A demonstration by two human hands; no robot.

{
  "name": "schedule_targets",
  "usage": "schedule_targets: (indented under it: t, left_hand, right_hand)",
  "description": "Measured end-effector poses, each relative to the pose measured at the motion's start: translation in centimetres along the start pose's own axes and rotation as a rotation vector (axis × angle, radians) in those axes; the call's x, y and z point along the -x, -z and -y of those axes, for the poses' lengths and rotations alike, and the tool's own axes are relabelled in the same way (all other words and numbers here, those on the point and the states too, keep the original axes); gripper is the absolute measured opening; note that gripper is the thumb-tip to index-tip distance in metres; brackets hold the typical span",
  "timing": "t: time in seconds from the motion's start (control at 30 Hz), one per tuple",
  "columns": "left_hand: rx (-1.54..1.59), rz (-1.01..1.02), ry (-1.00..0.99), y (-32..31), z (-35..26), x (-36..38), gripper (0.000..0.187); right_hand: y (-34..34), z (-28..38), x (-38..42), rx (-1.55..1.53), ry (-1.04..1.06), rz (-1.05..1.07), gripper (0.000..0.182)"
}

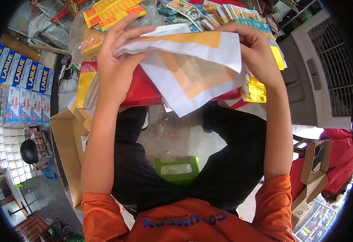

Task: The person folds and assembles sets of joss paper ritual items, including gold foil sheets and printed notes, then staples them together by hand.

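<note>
A stack of thin white sheets with orange-yellow bordered squares [188, 86] hangs between my hands above a red table [142, 86]. My left hand [120, 56] grips the folded left edge of the sheets, thumb below and fingers above. At the upper right corner, my right hand [255, 48] pinches the sheets between thumb and curled fingers. The lower corner of the sheets droops over the table's near edge. Behind them lie yellow-and-red printed packets [112, 14] and fanned bundles of printed paper notes [241, 16].
Gold packets [256, 89] lie at the table's right. An open cardboard box [69, 141] stands at the left, near stacked drink cartons [19, 70]. A green stool [178, 177] is between the legs. A grey air cooler [325, 64] stands at the right.
</note>
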State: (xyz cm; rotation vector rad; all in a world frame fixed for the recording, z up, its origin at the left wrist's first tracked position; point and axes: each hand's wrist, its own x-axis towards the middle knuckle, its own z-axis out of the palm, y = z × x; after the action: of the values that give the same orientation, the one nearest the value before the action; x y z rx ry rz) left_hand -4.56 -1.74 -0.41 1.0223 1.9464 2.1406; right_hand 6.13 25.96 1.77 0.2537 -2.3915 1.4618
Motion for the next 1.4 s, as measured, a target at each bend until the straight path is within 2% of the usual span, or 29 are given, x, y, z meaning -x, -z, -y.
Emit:
schedule_targets:
  t: [0.07, 0.13, 0.17, 0.2, 0.27, 0.3, 0.43, 0.5, 0.63, 0.73, 0.83, 0.9, 1.0, 1.17, 1.33, 1.4]
  left_hand:
    - [0.351, -0.115, 0.061, -0.6, -0.2, 0.1, 0.058]
    - [0.395, -0.122, 0.092, -1.2, -0.4, 0.3, 0.052]
    - [0.438, -0.128, 0.125, -1.3, -0.5, 0.4, 0.046]
    - [0.438, -0.129, 0.124, -1.2, -0.3, 0.5, 0.046]
    - [0.286, -0.086, 0.264, -0.8, 0.2, 0.7, 0.033]
    - [0.3, -0.11, 0.265, -1.3, -0.2, 0.7, 0.027]
    - [0.281, -0.05, 0.309, -0.9, -0.2, 0.6, 0.028]
    - [0.304, -0.008, 0.308, -0.8, -0.2, 0.5, 0.028]
    - [0.288, 0.014, 0.308, -0.7, -0.4, 0.5, 0.028]
    - [0.297, 0.049, 0.344, -0.5, -0.4, 0.4, 0.025]
    - [0.32, 0.078, 0.273, -0.5, -0.6, 0.4, 0.023]
    - [0.513, 0.173, 0.339, 0.1, -0.4, 0.5, 0.023]
    - [0.542, 0.206, 0.348, 0.8, 0.3, 0.4, 0.02]
    - [0.537, 0.207, 0.289, 1.0, 0.5, 0.5, 0.017]
    - [0.561, 0.236, 0.305, 1.4, 0.4, 0.6, 0.016]
    - [0.552, 0.214, 0.309, 1.3, 0.0, 0.6, 0.017]
  right_hand:
    - [0.1, 0.2, 0.5, -0.05, -0.033, -0.023, 0.027]
    - [0.1, 0.9, 0.9, -0.192, -0.141, -0.077, 0.027]
    - [-0.6, 1.4, 1.4, -0.156, -0.184, -0.186, 0.027]
    - [-0.4, 1.5, 1.4, -0.156, -0.184, -0.186, 0.027]
    - [-0.1, 1.6, 1.2, -0.226, -0.39, -0.07, 0.032]
    - [-0.2, 1.7, 1.4, -0.179, -0.358, -0.116, 0.038]
    - [-0.6, 2.4, 1.1, -0.26, -0.329, -0.161, 0.042]
    - [-0.2, 1.5, 1.1, -0.16, -0.263, -0.15, 0.039]
    - [0.0, 1.2, 1.4, -0.132, -0.307, -0.166, 0.035]
    - [0.3, 0.8, 1.3, -0.128, -0.247, -0.123, 0.033]
    - [0.4, 0.6, 1.2, -0.216, -0.234, -0.118, 0.028]
    - [0.4, 1.2, 1.1, -0.283, -0.088, -0.088, 0.023]
    - [1.4, 0.0, 1.3, -0.396, -0.059, 0.022, 0.019]
    - [1.7, 0.1, 1.5, -0.403, -0.029, 0.04, 0.017]
    - [1.8, 0.5, 1.6, -0.391, -0.032, 0.094, 0.02]
    - [1.0, 1.5, 1.8, -0.4, -0.094, -0.054, 0.033]
